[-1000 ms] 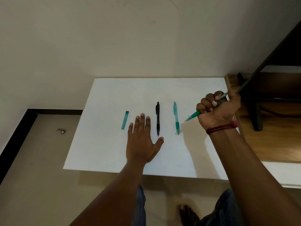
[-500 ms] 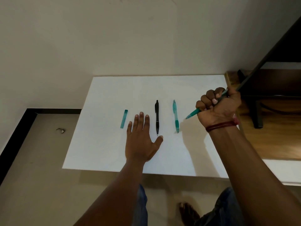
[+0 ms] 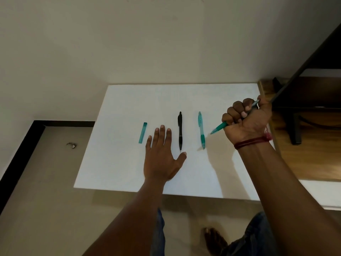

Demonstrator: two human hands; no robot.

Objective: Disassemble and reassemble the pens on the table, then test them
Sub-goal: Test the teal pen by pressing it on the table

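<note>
1. Three pens were in view, and almost nothing about them had shifted over the last second. The black pen (image 3: 180,131) lay on the white counter (image 3: 120,163) with its tip toward the person, exactly where it had been.
2. The right hand (image 3: 247,121), well to the right of the black pen, kept its fist wrapped round a teal pen (image 3: 219,127). The green grip end and tip stuck out below the fist, slanting down toward the counter, and the top end showed by the thumb. The hand had drifted only a touch.
3. Whether that tip touched the counter could not be told, and no ink mark showed beneath it.
4. The left hand (image 3: 161,159) stayed flat on the counter just left of the black pen, fingers straight and close together. Its thumb was spread so that the end sat just below the black pen's tip, and it held nothing.
5. A second teal pen (image 3: 201,130) lay untouched just right of the black pen and parallel to it, between it and the fist.
6. A short teal piece (image 3: 143,133) lay left of the black pen, beyond the left hand. Whether it was a cap or a barrel section could not be made out.
7. Judged from this stillness, the person was probably paused in the testing step, perhaps thumbing the held pen's clicker. Both pens on the counter looked whole, so the work seemed well along, with the loose teal piece unaccounted for.
</note>
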